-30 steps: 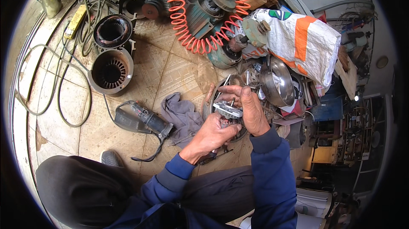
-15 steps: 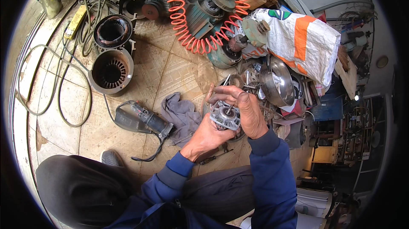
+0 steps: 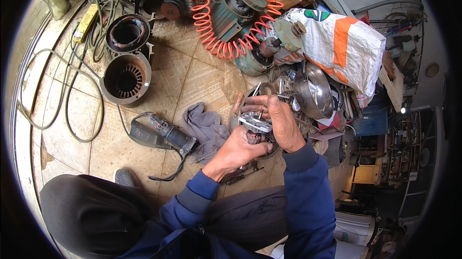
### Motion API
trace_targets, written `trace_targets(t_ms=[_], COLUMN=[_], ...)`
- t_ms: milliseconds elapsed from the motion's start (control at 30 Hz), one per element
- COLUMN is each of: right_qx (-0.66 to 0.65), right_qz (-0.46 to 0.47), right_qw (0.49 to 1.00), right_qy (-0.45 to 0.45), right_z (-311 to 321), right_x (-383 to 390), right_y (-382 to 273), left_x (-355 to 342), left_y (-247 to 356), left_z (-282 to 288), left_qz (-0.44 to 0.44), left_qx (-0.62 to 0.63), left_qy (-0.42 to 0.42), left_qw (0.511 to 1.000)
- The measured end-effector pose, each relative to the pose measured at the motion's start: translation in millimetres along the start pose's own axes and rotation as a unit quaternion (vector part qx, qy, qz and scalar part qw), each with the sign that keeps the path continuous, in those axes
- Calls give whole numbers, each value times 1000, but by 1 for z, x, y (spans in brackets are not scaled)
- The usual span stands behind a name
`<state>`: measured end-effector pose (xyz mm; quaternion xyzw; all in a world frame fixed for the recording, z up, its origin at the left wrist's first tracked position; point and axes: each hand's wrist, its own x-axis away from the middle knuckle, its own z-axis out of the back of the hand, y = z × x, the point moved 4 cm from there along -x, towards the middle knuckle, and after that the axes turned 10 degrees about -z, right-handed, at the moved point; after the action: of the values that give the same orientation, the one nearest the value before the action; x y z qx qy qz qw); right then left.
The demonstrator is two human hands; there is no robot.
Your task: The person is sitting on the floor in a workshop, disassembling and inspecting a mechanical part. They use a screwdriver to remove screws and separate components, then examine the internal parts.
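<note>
My left hand is closed round the lower part of a small motor-like assembly, just beneath its grey cast metal end cover. The cover is tilted, and a thin shaft sticks up from it. My right hand curves round the cover's right and far sides, thumb raised and fingers bent across behind it. Its fingertips are partly hidden. Behind both hands, a round pan on the floor holds a rusty brown bar. A grey rag lies left of my hands.
A dark corded power tool lies left of the rag. Two round motor housings stand farther left, near looped cables. An orange coiled hose, a steel bowl and a white sack crowd the far and right sides.
The end cover has tipped, so its face, turned up toward me before, now shows nearly edge-on. My left hand's grip shows lower on the assembly; my right hand has shifted slightly.
</note>
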<state>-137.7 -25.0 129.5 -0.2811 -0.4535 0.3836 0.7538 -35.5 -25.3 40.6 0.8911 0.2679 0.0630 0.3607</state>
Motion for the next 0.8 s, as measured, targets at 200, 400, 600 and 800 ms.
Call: trace_targets(t_ms=[200,400,600,800], right_qx=[-24,-5,9,19], right_qz=[-24,-25,-18,-13], right_qw=[999,999,999,999], right_qy=[19,28,31,32], right_z=[2,2,5,7], right_x=[-2,-2,-5,-4], right_y=[6,5,11,9], left_x=[1,2,3,4], left_y=[0,-7,-4,-5], left_z=[-4,-3,-5,-3], left_qz=[30,55,81,91], left_qx=[58,102,165,288], left_qy=[24,13,16,35], left_qw=[998,993,983,953])
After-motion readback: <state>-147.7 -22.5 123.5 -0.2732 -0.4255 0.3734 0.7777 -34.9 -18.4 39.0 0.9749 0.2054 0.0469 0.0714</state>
